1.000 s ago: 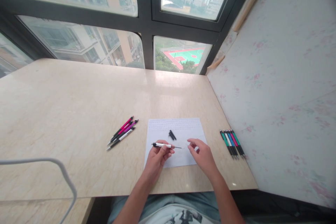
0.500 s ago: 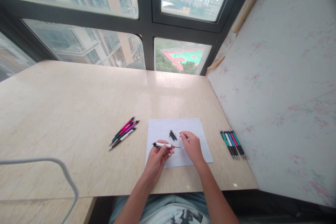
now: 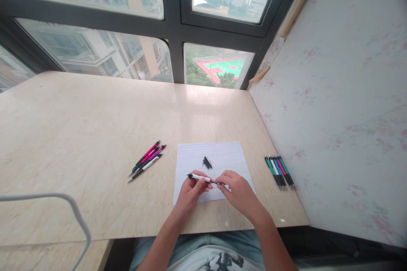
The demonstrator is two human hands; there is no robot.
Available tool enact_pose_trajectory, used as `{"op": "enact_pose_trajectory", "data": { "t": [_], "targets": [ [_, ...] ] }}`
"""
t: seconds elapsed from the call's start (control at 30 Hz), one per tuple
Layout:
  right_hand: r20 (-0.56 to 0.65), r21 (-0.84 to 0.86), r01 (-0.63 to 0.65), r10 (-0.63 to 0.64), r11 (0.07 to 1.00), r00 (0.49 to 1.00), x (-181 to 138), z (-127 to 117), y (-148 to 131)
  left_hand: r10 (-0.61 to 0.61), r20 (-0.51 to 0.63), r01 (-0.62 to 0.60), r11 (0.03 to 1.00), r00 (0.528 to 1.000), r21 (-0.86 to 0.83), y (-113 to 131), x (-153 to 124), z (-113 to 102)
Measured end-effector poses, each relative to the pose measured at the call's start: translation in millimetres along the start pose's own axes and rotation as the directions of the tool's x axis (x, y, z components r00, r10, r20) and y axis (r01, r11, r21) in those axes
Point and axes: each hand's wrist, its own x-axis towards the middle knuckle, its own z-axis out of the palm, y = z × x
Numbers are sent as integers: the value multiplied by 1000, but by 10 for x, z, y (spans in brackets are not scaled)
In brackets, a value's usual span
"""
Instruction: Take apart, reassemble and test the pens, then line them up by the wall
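Observation:
My left hand (image 3: 190,190) is closed around the white barrel of a click pen (image 3: 203,178), its black clicker end pointing left. Over the front of this pen, the fingers of my right hand (image 3: 237,188) are pinched together at its thin tip end. A short dark stretch of the pen shows between the two hands; what else the right fingertips cover is hidden. Under both hands lies a sheet of paper (image 3: 222,151) with lines of handwriting. Several small black pen parts (image 3: 207,162) rest on the sheet, just beyond my hands.
On the left lies a loose pile of pens (image 3: 148,159) in pink, purple and white. A row of several coloured pens (image 3: 280,172) sits at the right near the wall (image 3: 333,114). A grey cable (image 3: 74,207) arcs over the table's (image 3: 95,123) left front.
My right hand has come down and closed over the front of the pen, where the thin refill stuck out bare before. My left hand still holds the barrel. The view has shifted slightly.

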Motion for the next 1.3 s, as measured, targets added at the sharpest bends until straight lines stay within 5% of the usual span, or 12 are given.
{"op": "enact_pose_trajectory", "data": {
  "t": [0.2,0.4,0.63,0.77,0.87,0.97,1.07,1.17,1.3],
  "targets": [
    [30,50,-138,136,989,990,-140,-137,296,-20,-70,12,995,997,-100,20,15,-2],
    [-149,40,-333,336,942,930,-65,-62,521,-26,-71,14,986,997,-165,28,4,-13],
    [-222,60,-340,344,939,912,266,410,331,-3,-61,-4,993,998,-116,19,8,-27],
    [-270,63,-329,333,942,903,286,448,320,9,-68,-16,995,998,-102,11,5,-36],
    [-297,240,-314,378,919,877,234,432,294,7,-78,-15,995,997,-98,-2,-4,-37],
    [-158,625,-327,525,709,836,171,495,197,24,-74,-31,995,997,-91,-21,-1,-32],
    [104,904,-321,584,281,805,128,625,48,76,-117,-82,995,990,-51,-26,9,-17],
    [222,969,-243,552,-37,803,114,722,-80,140,-155,-119,983,978,137,16,-2,21],
    [319,938,-194,503,-286,803,107,755,-140,209,-134,-136,899,969,416,133,-57,101]
  ]
}}
